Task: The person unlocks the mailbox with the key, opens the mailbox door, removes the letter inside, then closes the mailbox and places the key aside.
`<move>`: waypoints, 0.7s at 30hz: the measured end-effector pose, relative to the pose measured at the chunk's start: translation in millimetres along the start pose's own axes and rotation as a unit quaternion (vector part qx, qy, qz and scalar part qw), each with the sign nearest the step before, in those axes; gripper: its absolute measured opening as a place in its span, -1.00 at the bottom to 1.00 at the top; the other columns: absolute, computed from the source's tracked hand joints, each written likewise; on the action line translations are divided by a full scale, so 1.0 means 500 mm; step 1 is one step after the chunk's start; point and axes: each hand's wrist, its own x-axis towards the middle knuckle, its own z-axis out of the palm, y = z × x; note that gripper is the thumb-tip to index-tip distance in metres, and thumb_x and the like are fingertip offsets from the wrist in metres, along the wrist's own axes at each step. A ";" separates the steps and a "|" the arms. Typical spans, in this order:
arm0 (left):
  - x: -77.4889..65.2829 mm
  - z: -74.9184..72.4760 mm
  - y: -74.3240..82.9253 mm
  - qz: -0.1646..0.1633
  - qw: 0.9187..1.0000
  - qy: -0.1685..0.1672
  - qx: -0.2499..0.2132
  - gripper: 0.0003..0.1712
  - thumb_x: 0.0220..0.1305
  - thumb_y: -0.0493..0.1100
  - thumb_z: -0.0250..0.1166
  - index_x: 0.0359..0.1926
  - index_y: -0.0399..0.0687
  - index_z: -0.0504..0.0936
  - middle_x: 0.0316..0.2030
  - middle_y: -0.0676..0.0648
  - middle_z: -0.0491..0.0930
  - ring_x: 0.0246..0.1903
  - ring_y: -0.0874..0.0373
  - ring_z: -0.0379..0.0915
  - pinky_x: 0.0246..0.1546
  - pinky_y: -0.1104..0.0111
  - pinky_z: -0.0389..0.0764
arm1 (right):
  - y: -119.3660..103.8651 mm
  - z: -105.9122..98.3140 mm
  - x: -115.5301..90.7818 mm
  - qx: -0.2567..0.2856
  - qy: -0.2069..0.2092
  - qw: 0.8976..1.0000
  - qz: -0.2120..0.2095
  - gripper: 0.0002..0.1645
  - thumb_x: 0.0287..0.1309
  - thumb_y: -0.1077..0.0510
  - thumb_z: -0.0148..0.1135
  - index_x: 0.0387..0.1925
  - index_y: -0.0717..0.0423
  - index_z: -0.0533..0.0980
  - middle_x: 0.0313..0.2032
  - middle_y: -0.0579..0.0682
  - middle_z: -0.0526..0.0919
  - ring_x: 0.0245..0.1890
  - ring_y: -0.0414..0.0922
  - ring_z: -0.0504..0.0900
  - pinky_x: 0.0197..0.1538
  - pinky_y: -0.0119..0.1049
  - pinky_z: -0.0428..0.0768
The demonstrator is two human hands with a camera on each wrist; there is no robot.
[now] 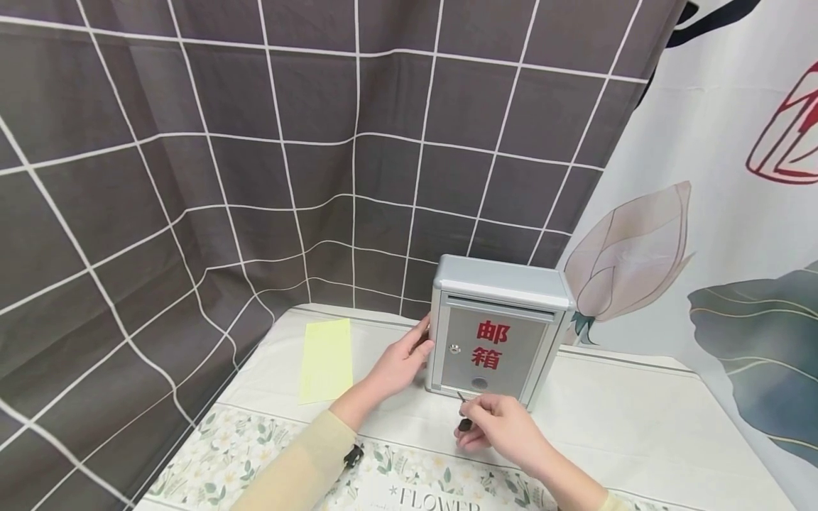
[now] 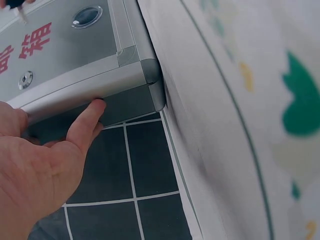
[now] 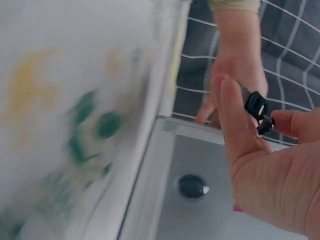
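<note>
A silver metal mailbox [image 1: 530, 344] stands upright on the table, with red characters, a slot near its top and a small round lock [image 1: 454, 348] at the left of its door. My left hand [image 1: 399, 363] rests against the box's left side; in the left wrist view its fingers [image 2: 82, 125] lie along the side panel. In front of the door's lower part, my right hand [image 1: 508, 426] pinches black-headed keys [image 3: 256, 106]. One metal key blade points up towards the door, apart from the lock. The exact number of keys is hard to tell.
A yellow sheet of paper [image 1: 326, 360] lies on the table, left of my left hand. The tablecloth [image 1: 613, 404] has a floral band along the front. A dark checked curtain [image 1: 319, 170] hangs behind, and a white printed curtain [image 1: 703, 248] hangs at the right.
</note>
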 end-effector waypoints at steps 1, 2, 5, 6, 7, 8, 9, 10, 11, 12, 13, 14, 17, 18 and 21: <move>0.000 0.000 -0.001 0.000 1.000 0.000 -0.002 -0.28 0.81 0.15 0.05 0.81 0.35 0.11 0.66 -0.16 0.32 0.45 -0.13 0.55 0.14 0.29 0.81 | 0.006 -0.004 -0.003 -0.001 -0.007 1.000 0.006 -0.60 0.60 0.14 0.22 -0.07 0.51 0.67 -0.30 0.19 0.85 -0.32 0.12 0.90 -0.22 -0.15 0.90; 0.000 0.000 0.000 -0.001 1.000 0.000 -0.004 -0.28 0.81 0.14 0.05 0.81 0.35 0.11 0.66 -0.16 0.32 0.46 -0.14 0.54 0.15 0.29 0.81 | 0.012 -0.007 -0.006 -0.005 -0.014 1.000 0.011 -0.60 0.59 0.14 0.21 -0.08 0.50 0.68 -0.30 0.18 0.85 -0.32 0.12 0.90 -0.23 -0.14 0.90; 0.000 0.000 0.001 -0.003 1.000 0.000 -0.007 -0.28 0.81 0.14 0.06 0.81 0.35 0.11 0.66 -0.16 0.32 0.47 -0.14 0.53 0.15 0.28 0.81 | 0.029 -0.016 -0.014 -0.014 -0.028 0.999 0.027 -0.60 0.60 0.12 0.21 -0.12 0.47 0.69 -0.32 0.17 0.85 -0.35 0.09 0.89 -0.25 -0.13 0.90; 0.000 0.001 0.001 -0.004 1.000 0.000 -0.008 -0.29 0.81 0.13 0.06 0.81 0.36 0.11 0.66 -0.16 0.32 0.47 -0.14 0.53 0.15 0.28 0.81 | 0.034 -0.018 -0.017 -0.018 -0.032 0.999 0.031 -0.60 0.60 0.12 0.21 -0.14 0.46 0.70 -0.34 0.17 0.85 -0.37 0.08 0.89 -0.26 -0.12 0.90; 0.000 0.001 0.001 -0.004 1.000 -0.001 -0.009 -0.29 0.81 0.13 0.06 0.81 0.36 0.12 0.66 -0.15 0.32 0.47 -0.13 0.52 0.15 0.28 0.81 | 0.039 -0.020 -0.021 -0.021 -0.036 0.998 0.036 -0.60 0.60 0.12 0.21 -0.17 0.44 0.70 -0.37 0.18 0.84 -0.39 0.07 0.89 -0.27 -0.11 0.90; 0.000 0.001 0.002 -0.005 1.000 -0.001 -0.009 -0.29 0.81 0.13 0.06 0.81 0.36 0.12 0.66 -0.15 0.32 0.47 -0.13 0.53 0.15 0.29 0.81 | 0.043 -0.021 -0.024 -0.027 -0.040 0.998 0.039 -0.61 0.60 0.11 0.21 -0.20 0.41 0.70 -0.39 0.18 0.84 -0.41 0.06 0.88 -0.29 -0.11 0.90; 0.000 0.001 0.002 -0.004 1.000 -0.001 -0.009 -0.29 0.81 0.13 0.07 0.81 0.36 0.12 0.66 -0.15 0.33 0.47 -0.13 0.53 0.15 0.29 0.81 | 0.047 -0.023 -0.027 -0.032 -0.043 0.998 0.042 -0.61 0.59 0.11 0.21 -0.23 0.39 0.70 -0.42 0.18 0.83 -0.43 0.04 0.87 -0.30 -0.11 0.90; 0.000 0.001 0.002 -0.004 1.000 -0.001 -0.010 -0.29 0.81 0.13 0.07 0.81 0.36 0.12 0.66 -0.15 0.33 0.47 -0.12 0.52 0.15 0.29 0.81 | 0.051 -0.024 -0.031 -0.037 -0.047 0.997 0.045 -0.62 0.59 0.11 0.21 -0.25 0.36 0.70 -0.45 0.18 0.82 -0.45 0.03 0.86 -0.32 -0.11 0.90; 0.000 0.002 0.001 -0.003 1.000 0.000 -0.012 -0.29 0.81 0.13 0.07 0.81 0.35 0.12 0.66 -0.15 0.32 0.48 -0.13 0.51 0.15 0.29 0.81 | 0.055 -0.024 -0.033 -0.043 -0.050 0.997 0.046 -0.62 0.59 0.11 0.21 -0.27 0.34 0.69 -0.47 0.18 0.81 -0.48 0.01 0.85 -0.34 -0.12 0.89; 0.000 0.002 0.002 -0.005 1.000 -0.001 -0.013 -0.28 0.81 0.13 0.07 0.81 0.37 0.12 0.66 -0.14 0.32 0.48 -0.11 0.51 0.15 0.29 0.80 | 0.058 -0.025 -0.036 -0.050 -0.054 0.996 0.046 -0.63 0.59 0.11 0.21 -0.29 0.32 0.69 -0.50 0.17 0.80 -0.50 -0.01 0.84 -0.37 -0.14 0.89; 0.000 0.002 0.001 -0.005 1.000 0.000 -0.014 -0.28 0.81 0.13 0.07 0.81 0.37 0.12 0.66 -0.14 0.32 0.48 -0.11 0.51 0.16 0.29 0.80 | 0.061 -0.025 -0.038 -0.055 -0.058 0.996 0.048 -0.64 0.58 0.11 0.21 -0.30 0.29 0.69 -0.51 0.16 0.80 -0.52 -0.04 0.83 -0.38 -0.16 0.88; 0.000 0.002 0.001 -0.005 1.000 0.001 -0.014 -0.28 0.81 0.13 0.07 0.81 0.37 0.12 0.66 -0.14 0.32 0.48 -0.11 0.51 0.15 0.29 0.80 | 0.063 -0.025 -0.040 -0.058 -0.062 0.995 0.049 -0.64 0.58 0.11 0.21 -0.31 0.28 0.69 -0.52 0.15 0.79 -0.53 -0.06 0.82 -0.40 -0.17 0.87; 0.000 0.002 0.000 -0.003 1.000 0.002 -0.016 -0.29 0.81 0.13 0.07 0.81 0.36 0.12 0.66 -0.15 0.32 0.47 -0.13 0.52 0.15 0.27 0.81 | 0.068 -0.024 -0.045 -0.069 -0.073 0.994 0.053 -0.64 0.57 0.11 0.21 -0.32 0.27 0.70 -0.55 0.14 0.78 -0.56 -0.10 0.81 -0.43 -0.23 0.85; 0.000 0.002 0.000 -0.003 1.000 0.002 -0.016 -0.29 0.81 0.13 0.07 0.81 0.36 0.12 0.66 -0.14 0.32 0.47 -0.12 0.53 0.15 0.27 0.81 | 0.070 -0.023 -0.046 -0.073 -0.076 0.993 0.053 -0.65 0.57 0.11 0.21 -0.32 0.26 0.70 -0.56 0.14 0.78 -0.57 -0.11 0.81 -0.44 -0.24 0.85; 0.000 0.002 0.000 -0.002 1.000 0.003 -0.014 -0.29 0.81 0.13 0.07 0.81 0.35 0.13 0.66 -0.15 0.33 0.45 -0.13 0.54 0.16 0.27 0.81 | 0.072 -0.020 -0.048 -0.083 -0.080 0.992 0.049 -0.65 0.56 0.11 0.22 -0.32 0.25 0.72 -0.58 0.13 0.77 -0.59 -0.11 0.80 -0.46 -0.24 0.84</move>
